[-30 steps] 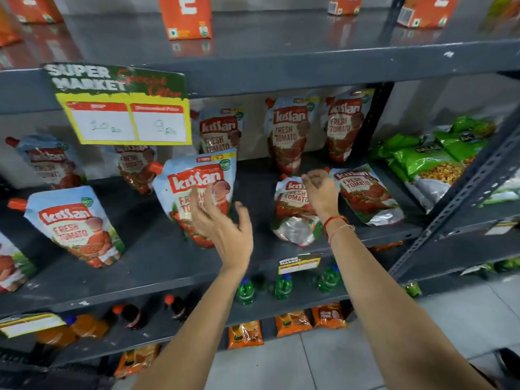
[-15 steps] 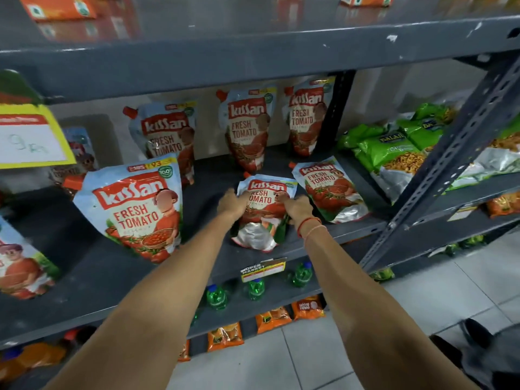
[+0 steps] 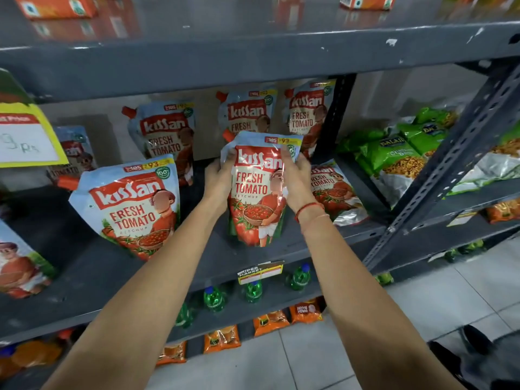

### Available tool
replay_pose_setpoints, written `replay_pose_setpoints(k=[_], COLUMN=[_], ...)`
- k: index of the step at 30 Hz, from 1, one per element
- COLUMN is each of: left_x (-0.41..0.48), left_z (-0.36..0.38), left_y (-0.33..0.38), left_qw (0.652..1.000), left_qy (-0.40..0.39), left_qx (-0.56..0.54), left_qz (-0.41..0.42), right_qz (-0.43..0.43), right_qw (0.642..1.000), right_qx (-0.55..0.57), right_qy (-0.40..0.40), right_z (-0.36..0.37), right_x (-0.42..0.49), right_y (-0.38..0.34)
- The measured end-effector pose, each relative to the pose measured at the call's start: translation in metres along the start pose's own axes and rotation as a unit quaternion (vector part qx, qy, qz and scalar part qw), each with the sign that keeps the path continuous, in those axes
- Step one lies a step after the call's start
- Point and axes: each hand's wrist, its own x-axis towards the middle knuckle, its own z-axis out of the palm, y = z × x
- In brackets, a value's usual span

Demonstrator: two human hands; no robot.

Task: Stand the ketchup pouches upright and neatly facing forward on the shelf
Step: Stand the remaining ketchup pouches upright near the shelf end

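A ketchup pouch (image 3: 254, 198) stands upright near the front of the grey shelf (image 3: 197, 266), label facing me. My left hand (image 3: 218, 180) grips its left side and my right hand (image 3: 298, 178) grips its right side. To its right another ketchup pouch (image 3: 334, 192) lies tilted back, partly hidden by my right wrist. An upright pouch (image 3: 132, 206) stands to the left. Three more pouches (image 3: 166, 136) (image 3: 247, 114) (image 3: 308, 111) stand at the back of the shelf. Two further pouches (image 3: 19, 266) (image 3: 76, 156) show at the far left.
A dark upright post (image 3: 334, 119) divides this bay from green snack bags (image 3: 394, 156) on the right. A slanted metal brace (image 3: 450, 164) crosses in front. A yellow price sign (image 3: 25, 136) hangs at left. Green bottles (image 3: 253, 289) and orange packets (image 3: 270, 322) fill lower shelves.
Both hands closed on the slumped middle pouch and raised it upright, its label now facing forward. The camera moved closer and to the right.
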Motion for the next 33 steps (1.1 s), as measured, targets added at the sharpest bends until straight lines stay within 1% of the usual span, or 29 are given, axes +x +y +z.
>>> replay_pose_setpoints(k=[2, 5, 8, 12, 15, 17, 19, 20, 21, 22, 23, 25, 26, 27, 28, 30, 31, 33], left_x=[-0.007, -0.012, -0.014, -0.018, -0.028, -0.044, -0.069, -0.083, -0.094, -0.103, -0.107, -0.098, -0.088, -0.075, -0.060, -0.033, -0.020, 0.002], left_z=[-0.003, -0.008, -0.010, -0.012, -0.007, 0.002, 0.011, 0.017, 0.024, 0.030, 0.037, 0.056, 0.066, 0.077, 0.091, 0.107, 0.117, 0.135], left_y=[0.006, 0.007, 0.006, 0.006, -0.005, -0.024, -0.050, -0.064, -0.076, -0.085, -0.090, -0.091, -0.089, -0.088, -0.087, -0.082, -0.080, -0.078], left_qw=[0.998, 0.993, 0.992, 0.990, 0.992, 0.988, 0.976, 0.975, 0.979, 0.985, 0.989, 0.990, 0.988, 0.986, 0.983, 0.977, 0.972, 0.958], left_qy=[0.019, 0.034, 0.040, 0.063, 0.088, 0.146, 0.207, 0.208, 0.185, 0.145, 0.103, 0.030, 0.003, -0.018, -0.034, -0.039, -0.042, -0.055], left_qx=[0.005, 0.005, -0.004, 0.002, 0.022, 0.033, 0.050, 0.055, 0.055, 0.056, 0.065, 0.102, 0.117, 0.128, 0.134, 0.109, 0.074, 0.007], left_qz=[0.063, 0.111, 0.118, 0.123, 0.091, 0.034, -0.036, -0.057, -0.067, -0.073, -0.078, -0.087, -0.096, -0.107, -0.123, -0.179, -0.219, -0.282], right_qz=[-0.039, -0.083, -0.110, -0.124, -0.126, -0.127, -0.134, -0.134, -0.133, -0.125, -0.104, -0.015, 0.038, 0.084, 0.118, 0.151, 0.155, 0.166], right_qw=[0.999, 0.997, 0.993, 0.987, 0.986, 0.988, 0.984, 0.975, 0.959, 0.935, 0.904, 0.827, 0.797, 0.784, 0.791, 0.842, 0.867, 0.896], right_qx=[0.011, 0.003, -0.016, -0.067, -0.062, -0.066, -0.118, -0.169, -0.234, -0.311, -0.395, -0.555, -0.601, -0.615, -0.601, -0.517, -0.471, -0.407], right_qy=[-0.006, -0.009, -0.032, -0.079, -0.085, -0.050, 0.010, 0.049, 0.090, 0.117, 0.125, 0.086, 0.055, 0.030, 0.019, 0.037, 0.054, 0.062], right_z=[0.003, 0.004, 0.003, 0.005, -0.001, -0.017, -0.040, -0.054, -0.070, -0.087, -0.104, -0.136, -0.147, -0.154, -0.161, -0.163, -0.166, -0.175], right_x=[0.002, 0.002, 0.005, 0.010, 0.011, 0.013, 0.015, 0.018, 0.023, 0.030, 0.038, 0.054, 0.061, 0.066, 0.072, 0.079, 0.085, 0.097], right_y=[-0.011, -0.019, -0.021, -0.024, -0.025, -0.023, -0.018, -0.016, -0.015, -0.014, -0.012, -0.009, -0.006, -0.005, -0.005, -0.005, -0.005, -0.002])
